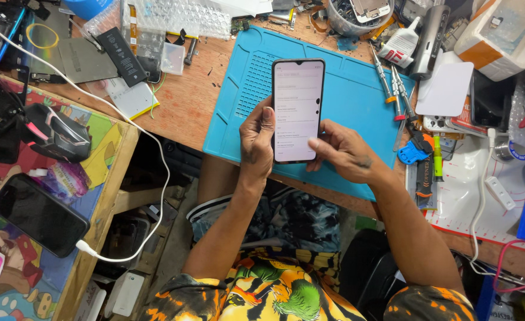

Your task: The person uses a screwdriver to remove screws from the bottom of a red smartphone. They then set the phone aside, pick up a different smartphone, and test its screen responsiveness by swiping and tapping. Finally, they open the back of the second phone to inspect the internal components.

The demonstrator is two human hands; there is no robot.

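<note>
Pale and lit, the smartphone [298,110] stands upright over the blue work mat [357,101], gripped along its lower left edge by the left hand [256,139], fingers wrapped behind and thumb on the bezel. The right hand [342,151] is loosely spread, its thumb resting on the bottom of the screen. Good practice here, as I judge it, is a firm grip with the left hand and light, single taps with the right thumb, so the screen list does not jump. Screwdrivers [393,89] lie just right of the mat on the counter [185,95]; a dark phone [37,214] charges well apart, far left.
</note>
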